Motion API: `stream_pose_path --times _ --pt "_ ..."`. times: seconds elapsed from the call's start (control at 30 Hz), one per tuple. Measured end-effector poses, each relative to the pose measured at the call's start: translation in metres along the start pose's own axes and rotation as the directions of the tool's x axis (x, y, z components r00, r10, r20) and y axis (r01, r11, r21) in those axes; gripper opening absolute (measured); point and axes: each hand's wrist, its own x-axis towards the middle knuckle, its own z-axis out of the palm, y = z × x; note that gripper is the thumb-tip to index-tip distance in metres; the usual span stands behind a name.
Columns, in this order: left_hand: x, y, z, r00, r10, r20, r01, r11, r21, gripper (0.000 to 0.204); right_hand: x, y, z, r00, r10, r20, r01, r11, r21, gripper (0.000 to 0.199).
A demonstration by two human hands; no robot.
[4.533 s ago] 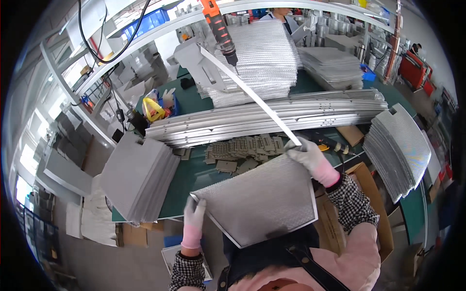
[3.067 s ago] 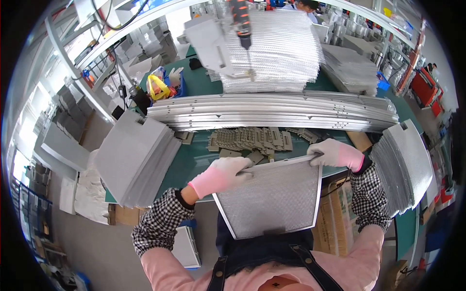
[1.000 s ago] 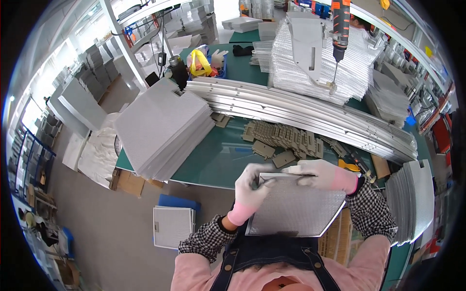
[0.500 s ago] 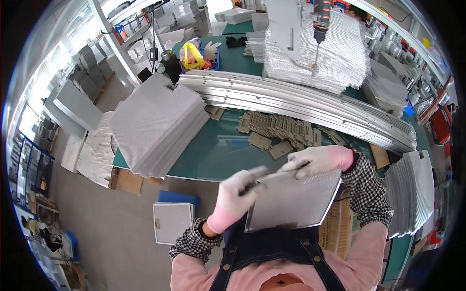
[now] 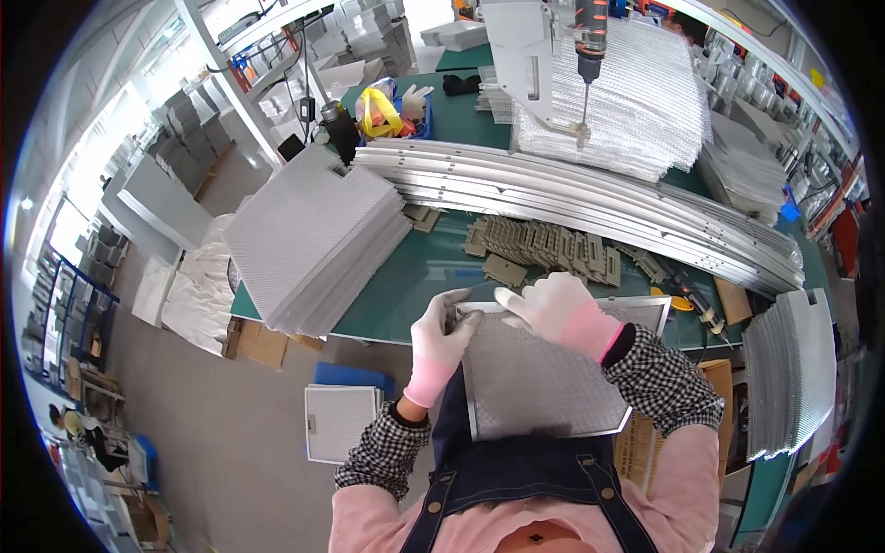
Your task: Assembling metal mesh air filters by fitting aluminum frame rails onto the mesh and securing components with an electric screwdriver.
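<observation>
A framed mesh panel (image 5: 544, 382), grey with a bright metal rim, leans between my lap and the front edge of the green table. My left hand (image 5: 441, 336), in a white glove with a pink cuff, is closed on the panel's upper left corner. Gloved the same way, my right hand (image 5: 555, 311) bends over the top rim close to that corner, its index finger reaching toward the left hand. What lies under its other fingers is hidden. Just beyond the panel, a row of tan slotted plates (image 5: 544, 247) lies on the table.
A stack of mesh sheets (image 5: 309, 235) stands at the table's left. Long metal profiles (image 5: 572, 198) cross behind the plates. A slim power tool (image 5: 696, 300) lies right of the panel. An orange-black drill (image 5: 590, 41) hangs over bubble wrap (image 5: 627, 101). More sheets (image 5: 788, 373) stand far right.
My right hand has slid left along the panel's top rim toward the left hand. The left hand, blurred before, now holds still at the corner. The slim power tool has come into sight.
</observation>
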Motion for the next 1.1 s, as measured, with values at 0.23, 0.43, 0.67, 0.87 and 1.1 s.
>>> stream_pose_path --times 0.23,0.43,0.67,0.87,1.1 --pt "-0.024 -0.017 -0.003 0.909 -0.264 0.324 0.405 0.743 -0.532 0.033 -0.012 0.004 -0.028 0.973 -0.135 0.187 0.106 0.982 0.158 0.050" --pt "0.005 0.045 0.008 0.992 -0.124 0.001 0.115 0.914 -0.389 0.026 -0.002 0.011 -0.081 0.923 0.079 0.376 -0.219 0.912 0.347 0.077" --pt "0.100 0.220 -0.035 0.796 0.550 0.253 -0.570 0.821 0.008 0.022 -0.057 0.096 -0.091 0.800 0.588 0.118 -0.566 0.675 0.473 0.035" --pt "0.116 0.185 -0.001 0.484 0.707 0.516 -0.868 0.462 0.181 0.010 -0.121 0.078 0.028 0.750 0.493 0.441 -0.525 0.849 -0.056 0.028" --pt "0.095 0.142 0.036 0.509 0.831 0.226 -0.721 0.267 0.639 0.047 -0.124 0.075 0.055 0.801 0.564 0.201 -0.589 0.683 0.431 0.024"
